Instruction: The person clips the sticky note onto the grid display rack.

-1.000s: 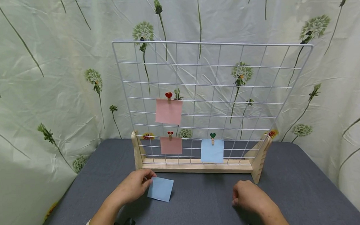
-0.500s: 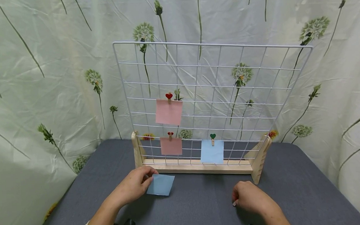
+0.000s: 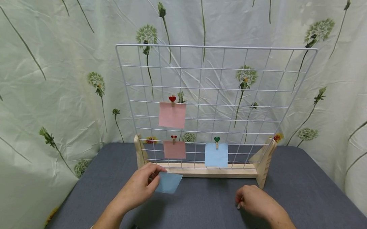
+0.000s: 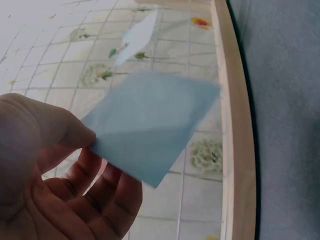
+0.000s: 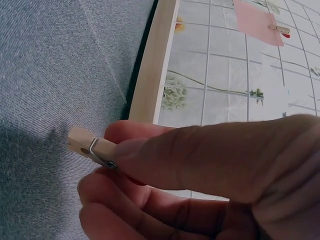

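Between thumb and fingers my left hand (image 3: 143,185) pinches a blue square paper note (image 3: 169,182) by its edge, raised over the cloth near the rack's left foot. The left wrist view shows that note (image 4: 155,120) slightly blurred, tilted in front of the grid. My right hand (image 3: 256,201) is low over the table at the right. In the right wrist view it pinches a small wooden clothespin (image 5: 85,142) with a metal spring. On the white wire grid rack (image 3: 213,108), clothespins with hearts hold two pink notes (image 3: 172,115) at the left and one blue note (image 3: 216,155) lower right.
The rack's wooden base (image 3: 209,172) stands toward the back of the table, which has a dark grey cloth (image 3: 205,208). Behind it hangs a curtain (image 3: 69,57) with a dandelion print.
My left hand has lifted the blue note and carried it slightly right and toward the rack, tilting it. The right hand has barely moved, and the clothespin's tip shows more.
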`<state>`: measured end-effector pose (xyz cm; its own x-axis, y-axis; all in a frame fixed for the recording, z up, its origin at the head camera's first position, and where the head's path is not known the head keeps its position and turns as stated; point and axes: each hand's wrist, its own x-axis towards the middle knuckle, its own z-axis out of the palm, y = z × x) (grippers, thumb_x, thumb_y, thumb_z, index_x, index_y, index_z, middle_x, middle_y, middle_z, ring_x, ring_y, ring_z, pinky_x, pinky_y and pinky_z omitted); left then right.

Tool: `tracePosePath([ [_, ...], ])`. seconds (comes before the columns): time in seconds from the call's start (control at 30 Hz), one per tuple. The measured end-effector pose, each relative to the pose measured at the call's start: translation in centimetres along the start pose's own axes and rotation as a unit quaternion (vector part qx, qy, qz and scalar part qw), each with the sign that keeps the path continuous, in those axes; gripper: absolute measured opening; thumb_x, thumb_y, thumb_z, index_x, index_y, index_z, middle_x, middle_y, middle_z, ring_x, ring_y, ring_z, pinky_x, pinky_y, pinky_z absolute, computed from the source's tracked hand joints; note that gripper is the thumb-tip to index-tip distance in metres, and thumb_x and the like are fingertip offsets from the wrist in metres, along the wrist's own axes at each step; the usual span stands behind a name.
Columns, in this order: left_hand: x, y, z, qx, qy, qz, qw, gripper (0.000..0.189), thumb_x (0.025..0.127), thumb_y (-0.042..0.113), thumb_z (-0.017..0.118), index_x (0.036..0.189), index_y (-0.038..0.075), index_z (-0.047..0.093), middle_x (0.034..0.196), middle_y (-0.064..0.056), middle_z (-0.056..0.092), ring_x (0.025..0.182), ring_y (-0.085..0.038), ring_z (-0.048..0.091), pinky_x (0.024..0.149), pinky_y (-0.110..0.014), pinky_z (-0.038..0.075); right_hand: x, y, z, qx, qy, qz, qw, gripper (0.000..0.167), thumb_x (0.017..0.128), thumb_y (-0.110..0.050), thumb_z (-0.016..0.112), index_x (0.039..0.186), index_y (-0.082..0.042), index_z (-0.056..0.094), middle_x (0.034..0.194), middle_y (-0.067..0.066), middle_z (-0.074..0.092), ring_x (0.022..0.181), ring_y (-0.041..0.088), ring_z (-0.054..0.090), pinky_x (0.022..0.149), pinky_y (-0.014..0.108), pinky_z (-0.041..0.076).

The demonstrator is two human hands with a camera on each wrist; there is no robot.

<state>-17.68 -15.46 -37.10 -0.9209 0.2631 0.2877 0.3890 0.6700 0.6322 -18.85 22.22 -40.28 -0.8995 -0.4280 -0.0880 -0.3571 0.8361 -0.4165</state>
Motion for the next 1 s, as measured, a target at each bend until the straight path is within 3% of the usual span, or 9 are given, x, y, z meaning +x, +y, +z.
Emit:
tracePosePath([
  [0.23, 0.4, 1.1, 0.2, -0.025, 0.017, -0.008, 0.9995, 0.022, 0.098, 0.004, 0.064, 0.113, 0.019, 0.070, 0.101, 0.004, 0.063, 0.086, -0.008, 0.057, 0.074, -0.022, 0.054, 0.1, -0.3, -0.1, -0.007, -0.002, -0.014, 0.9999, 0.012, 0.086, -0.001, 0.074, 0.086, -0.013, 0.072, 0.079, -0.006, 0.068, 0.070, 0.007, 0.060, 0.062, 0.030, 0.049],
  [0.43, 0.8, 1.6, 0.5, -0.057, 0.042, -0.027, 0.9971, 0.017, 0.095, 0.007, 0.071, 0.110, 0.015, 0.070, 0.096, 0.004, 0.068, 0.083, -0.008, 0.061, 0.073, -0.023, 0.055, 0.1, -0.4, 0.0, -0.016, 0.009, -0.014, 0.9997, 0.015, 0.084, -0.006, 0.079, 0.080, -0.016, 0.069, 0.074, -0.009, 0.060, 0.065, 0.003, 0.050, 0.058, 0.027, 0.043],
  [0.53, 1.1, 1.8, 0.7, -0.074, 0.058, -0.020, 0.9954, 0.014, 0.094, 0.006, 0.071, 0.104, 0.016, 0.071, 0.097, 0.003, 0.069, 0.079, -0.007, 0.062, 0.070, -0.023, 0.054, 0.1, -0.5, 0.1, -0.026, 0.020, -0.022, 0.9992, 0.018, 0.083, -0.007, 0.080, 0.075, -0.018, 0.068, 0.072, -0.010, 0.060, 0.063, 0.001, 0.047, 0.058, 0.026, 0.041],
  [0.73, 2.3, 2.9, 1.8, -0.106, 0.073, 0.003, 0.9917, 0.013, 0.094, 0.005, 0.072, 0.100, 0.017, 0.071, 0.096, 0.003, 0.070, 0.079, -0.006, 0.063, 0.070, -0.024, 0.054, 0.2, -1.5, 0.8, -0.022, 0.014, -0.030, 0.9992, 0.012, 0.085, -0.007, 0.078, 0.078, -0.016, 0.072, 0.076, -0.008, 0.063, 0.066, 0.003, 0.052, 0.059, 0.028, 0.045],
  [1.0, 4.2, 5.7, 2.5, -0.154, 0.061, 0.032, 0.9857, 0.009, 0.097, 0.012, 0.070, 0.103, 0.018, 0.069, 0.095, 0.006, 0.069, 0.083, -0.009, 0.064, 0.076, -0.026, 0.055, 0.2, -2.5, 0.9, -0.007, -0.002, -0.016, 0.9998, 0.010, 0.084, -0.006, 0.078, 0.080, -0.013, 0.071, 0.075, -0.007, 0.062, 0.067, 0.006, 0.053, 0.061, 0.030, 0.046],
])
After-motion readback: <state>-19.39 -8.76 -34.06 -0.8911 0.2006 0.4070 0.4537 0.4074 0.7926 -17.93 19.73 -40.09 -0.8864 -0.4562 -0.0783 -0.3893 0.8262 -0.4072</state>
